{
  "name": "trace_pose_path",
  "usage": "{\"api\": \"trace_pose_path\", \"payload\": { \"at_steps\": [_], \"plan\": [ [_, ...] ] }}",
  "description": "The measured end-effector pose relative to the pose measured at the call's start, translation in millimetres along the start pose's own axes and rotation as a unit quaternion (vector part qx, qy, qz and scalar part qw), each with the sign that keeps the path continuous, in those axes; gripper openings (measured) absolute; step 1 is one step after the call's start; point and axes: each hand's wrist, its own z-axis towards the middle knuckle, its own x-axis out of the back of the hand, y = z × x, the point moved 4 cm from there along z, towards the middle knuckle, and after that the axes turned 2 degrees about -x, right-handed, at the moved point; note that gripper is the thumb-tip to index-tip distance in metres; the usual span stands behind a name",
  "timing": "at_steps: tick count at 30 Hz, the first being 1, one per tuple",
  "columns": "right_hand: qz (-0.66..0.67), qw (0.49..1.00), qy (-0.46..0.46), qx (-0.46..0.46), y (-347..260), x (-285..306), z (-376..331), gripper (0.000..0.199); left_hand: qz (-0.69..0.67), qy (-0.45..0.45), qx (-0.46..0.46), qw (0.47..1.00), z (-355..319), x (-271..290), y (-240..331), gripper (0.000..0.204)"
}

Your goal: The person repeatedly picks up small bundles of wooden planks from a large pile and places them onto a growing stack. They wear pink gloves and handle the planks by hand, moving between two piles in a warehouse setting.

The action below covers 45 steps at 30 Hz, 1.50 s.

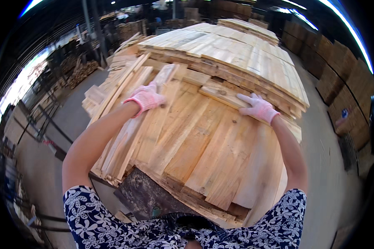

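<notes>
Head view: left hand (147,98) over narrow board (165,74), fingers blurred, can't tell grip. Right hand (258,107) spread on crosswise plank (220,94), fingers unclenched, perhaps steadying it. Flat boards (195,133) nearer than fingers, side by side, likely for level layer; stack (245,58) beyond fingers.

Left grip (147,98) and right grip (258,108) reach forward, palm-down, well apart.

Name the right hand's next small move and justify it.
Probably closing the right hand around the crosswise board: its fingers lie spread over that board rather than curled, and the left hand is at the lengthwise boards.
</notes>
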Motion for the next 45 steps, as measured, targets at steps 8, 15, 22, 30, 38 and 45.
{"api": "trace_pose_path", "payload": {
  "at_steps": [8,15,22,30,38,45],
  "plan": [
    [-0.035,0.999,0.035,-0.012,1,-6,10,0.076,0.142,0.036,0.021,0.989,44,-5,29,0.109],
    [-0.195,0.95,0.224,0.099,-29,-10,-9,0.068,-0.047,-0.013,-0.08,0.996,3,15,32,0.105],
    [-0.115,0.947,0.271,-0.126,69,18,-189,0.053,-0.142,0.052,-0.372,0.916,-198,-9,75,0.092],
    [0.571,0.763,0.192,-0.233,77,-104,-270,0.071,-0.024,0.325,-0.651,0.686,-339,-151,70,0.048],
    [0.463,0.825,0.228,-0.23,104,-92,-256,0.073,0.079,0.542,-0.639,0.541,-289,-171,103,0.072],
    [0.501,0.807,0.176,-0.258,59,-89,-234,0.069,0.067,0.475,-0.65,0.59,-281,-175,83,0.059]
  ]
}}
